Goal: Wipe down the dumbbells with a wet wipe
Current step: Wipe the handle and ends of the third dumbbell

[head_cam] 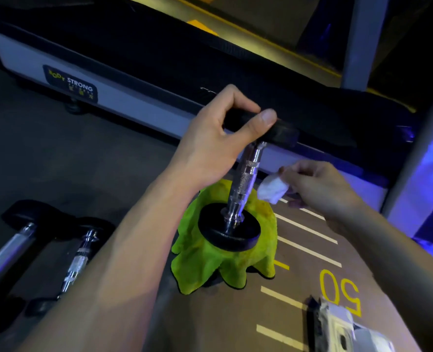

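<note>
A dumbbell point(243, 184) with a chrome knurled handle and black round ends stands nearly upright, slightly tilted, its lower end resting on a crumpled lime-green cloth point(210, 265). My left hand point(218, 141) grips the upper black end from above. My right hand point(319, 189) pinches a balled white wet wipe point(271, 190) just right of the handle, close to it but apart. Two more dumbbells point(78, 260) lie on the floor at the lower left.
A treadmill base point(139, 102) with a "Body Strong" label runs across the back. The floor at right has white lines and a yellow "50". A wipe packet point(337, 326) lies at the bottom right. A grey post point(357, 41) rises at the upper right.
</note>
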Demonstrator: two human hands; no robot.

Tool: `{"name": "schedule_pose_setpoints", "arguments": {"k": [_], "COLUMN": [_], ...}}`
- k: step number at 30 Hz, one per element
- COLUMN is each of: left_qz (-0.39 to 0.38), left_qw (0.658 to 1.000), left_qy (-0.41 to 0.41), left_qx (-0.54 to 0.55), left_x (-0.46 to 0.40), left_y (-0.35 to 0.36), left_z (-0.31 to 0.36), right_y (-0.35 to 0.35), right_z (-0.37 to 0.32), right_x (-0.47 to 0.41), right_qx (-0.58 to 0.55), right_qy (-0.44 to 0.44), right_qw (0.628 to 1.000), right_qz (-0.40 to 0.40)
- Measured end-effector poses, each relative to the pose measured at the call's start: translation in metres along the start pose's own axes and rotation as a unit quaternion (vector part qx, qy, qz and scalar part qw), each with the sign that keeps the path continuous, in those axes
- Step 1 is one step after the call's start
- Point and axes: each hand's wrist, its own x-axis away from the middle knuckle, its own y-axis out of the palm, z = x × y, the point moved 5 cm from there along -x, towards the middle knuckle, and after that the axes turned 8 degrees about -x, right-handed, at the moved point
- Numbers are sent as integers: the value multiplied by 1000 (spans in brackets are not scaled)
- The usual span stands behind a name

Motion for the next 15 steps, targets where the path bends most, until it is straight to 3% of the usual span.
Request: {"name": "schedule_pose_setpoints", "arguments": {"k": [3,5,8,12,15], "left_qz": [-1,0,5,4,5], "left_qw": [1000,1000,1000,1000,1000], "left_qy": [-4,-6,-8,-8,4], "left_qx": [-7,-11,-12,-13,-14], "left_x": [-2,-3,-3,-2,-3], "left_y": [-1,-1,-1,1,6], "left_z": [-2,-2,-1,-2,0], "right_y": [9,26,41,33,38], "right_z": [5,6,10,13,18], "right_x": [4,13,21,21,23], "right_qx": [-106,-194,-239,-142,-104], "right_qy": [40,73,92,52,61], "right_qw": [994,977,962,989,992], "right_qz": [1,-47,-93,-11,-46]}}
